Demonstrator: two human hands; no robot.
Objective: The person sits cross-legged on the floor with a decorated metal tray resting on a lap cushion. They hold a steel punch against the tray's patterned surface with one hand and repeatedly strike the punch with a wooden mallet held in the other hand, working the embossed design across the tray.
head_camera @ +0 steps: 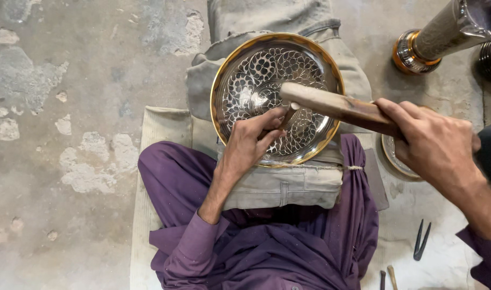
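Note:
A round brass plate [240, 70] with a gold rim and an engraved scale pattern lies on folded grey cloth [280, 185] over my lap. My left hand [248, 142] rests inside the plate, fingers pinched on a small chisel [289, 115] that stands on the metal. My right hand [436, 147] grips a wooden mallet [336, 106], whose head sits right over the chisel's top.
I sit cross-legged in purple clothes [267, 247] on a pale mat [162, 129] laid on cracked concrete floor [68, 107]. A brass-collared object [422, 45] lies at upper right. Another metal dish [393, 158] peeks out under my right hand. Small dark tools [421, 240] lie at lower right.

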